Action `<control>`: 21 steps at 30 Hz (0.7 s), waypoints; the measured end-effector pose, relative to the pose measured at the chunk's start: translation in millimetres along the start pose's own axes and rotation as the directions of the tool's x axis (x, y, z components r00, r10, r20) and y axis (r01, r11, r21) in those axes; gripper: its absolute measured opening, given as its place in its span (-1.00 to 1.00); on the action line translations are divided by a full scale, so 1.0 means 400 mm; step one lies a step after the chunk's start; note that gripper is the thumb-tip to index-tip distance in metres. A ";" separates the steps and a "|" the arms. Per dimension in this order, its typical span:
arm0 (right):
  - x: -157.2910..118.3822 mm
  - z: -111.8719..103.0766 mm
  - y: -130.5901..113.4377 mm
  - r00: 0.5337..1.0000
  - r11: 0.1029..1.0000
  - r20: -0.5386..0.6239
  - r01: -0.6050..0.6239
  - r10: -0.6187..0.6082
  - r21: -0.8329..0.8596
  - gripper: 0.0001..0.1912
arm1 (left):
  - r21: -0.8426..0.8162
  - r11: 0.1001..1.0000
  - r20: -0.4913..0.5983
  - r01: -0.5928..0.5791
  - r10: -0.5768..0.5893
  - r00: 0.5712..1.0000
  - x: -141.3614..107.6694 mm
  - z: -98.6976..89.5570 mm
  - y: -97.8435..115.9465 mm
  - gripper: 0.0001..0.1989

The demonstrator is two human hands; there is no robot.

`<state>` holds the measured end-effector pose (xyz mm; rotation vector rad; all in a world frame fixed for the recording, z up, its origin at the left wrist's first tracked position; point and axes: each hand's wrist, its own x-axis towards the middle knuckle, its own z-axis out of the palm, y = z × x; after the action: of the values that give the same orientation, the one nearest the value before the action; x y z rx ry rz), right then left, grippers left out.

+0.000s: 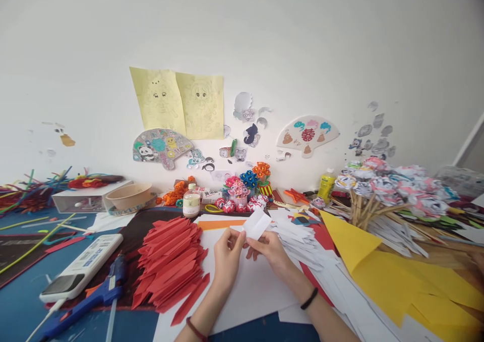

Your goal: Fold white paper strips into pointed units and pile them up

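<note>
A small piece of white paper (258, 224), with a crease in it, is pinched between my two hands over the middle of the table. My left hand (229, 253) grips its lower left edge with thumb and fingers. On the other side, my right hand (269, 248) holds the lower right edge, fingers curled beneath. Under both hands lie large white sheets (253, 291). Left of them is a thick pile of folded red paper strips (172, 261). To the right, a heap of white paper strips (298, 243) spreads out.
A blue glue gun (109, 286) and a white power strip (81, 269) lie at left. A glue bottle (191, 202) stands behind the red pile. Yellow paper (408, 286) covers the right side, below a bunch of paper flowers (393, 185). Paper fans (308, 134) hang on the wall.
</note>
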<state>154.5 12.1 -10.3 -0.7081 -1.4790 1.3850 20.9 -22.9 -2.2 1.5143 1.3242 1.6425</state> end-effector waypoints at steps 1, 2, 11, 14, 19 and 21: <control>-0.001 0.001 -0.002 1.000 1.000 0.000 0.002 -0.002 0.003 -0.66 | 0.003 1.000 -0.003 -0.003 0.003 1.000 -0.001 0.000 0.001 -0.70; -0.003 0.002 -0.004 1.000 1.000 -0.003 0.008 -0.008 0.005 -0.66 | 0.004 1.000 -0.001 -0.008 0.008 1.000 -0.001 0.000 0.002 -0.70; -0.006 -0.018 -0.020 0.993 0.996 -0.068 0.092 -0.092 -0.001 -0.74 | 0.018 0.999 0.239 -0.036 0.031 0.971 0.028 -0.028 0.004 -0.71; -0.004 -0.024 -0.025 0.992 0.994 -0.065 0.102 -0.104 -0.034 -0.75 | 0.038 0.999 0.285 -0.029 0.017 0.958 0.030 -0.028 0.004 -0.71; -0.003 -0.024 -0.026 0.993 0.992 -0.053 0.104 -0.107 -0.070 -0.75 | 0.039 0.999 0.296 -0.025 0.012 0.955 0.020 -0.021 0.006 -0.72; -0.003 -0.023 -0.024 0.993 0.992 -0.050 0.103 -0.107 -0.073 -0.74 | 0.056 0.998 0.291 -0.034 0.016 0.956 0.016 -0.018 0.006 -0.72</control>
<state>165.1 13.1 -2.3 -0.6968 -1.5067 1.2302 13.2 -20.4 3.4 1.7383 1.2058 1.3401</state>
